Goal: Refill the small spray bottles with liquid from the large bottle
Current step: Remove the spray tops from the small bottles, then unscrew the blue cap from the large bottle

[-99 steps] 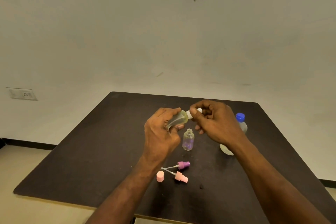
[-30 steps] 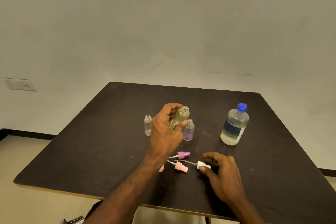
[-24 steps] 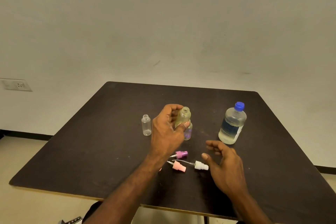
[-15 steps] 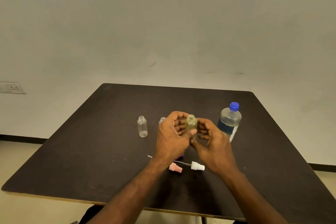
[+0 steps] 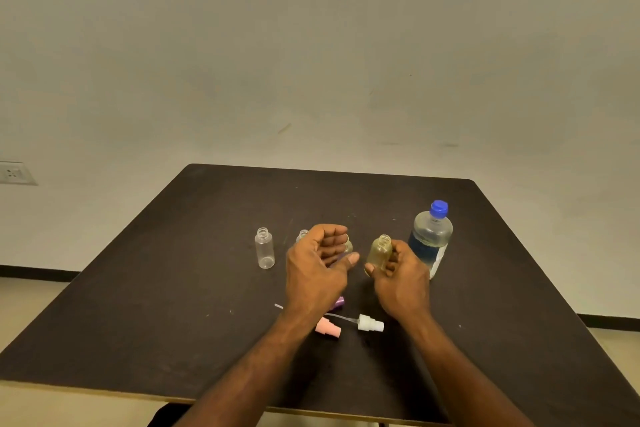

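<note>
My right hand (image 5: 398,279) holds a small yellowish bottle (image 5: 379,251) upright, its mouth uncapped, just left of the large clear bottle (image 5: 431,239) with a blue cap. My left hand (image 5: 318,267) hovers with fingers curled and apart, holding nothing. Behind it two small bottles are partly hidden: one (image 5: 303,236) at the knuckles, one (image 5: 348,246) by the fingertips. A small clear bottle (image 5: 265,248) stands uncapped to the left. A white spray head (image 5: 370,323), a pink spray head (image 5: 328,328) and a purple one (image 5: 338,302) lie near my wrists.
The dark square table (image 5: 173,288) stands against a pale wall. A wall socket (image 5: 14,173) is at the far left. The table's front edge runs just below my forearms.
The yellowish bottle passed from my left hand to my right, and the right hand carried it rightward toward the large bottle. My left hand let go and opened. Earlier the right hand laid down the white spray head.
</note>
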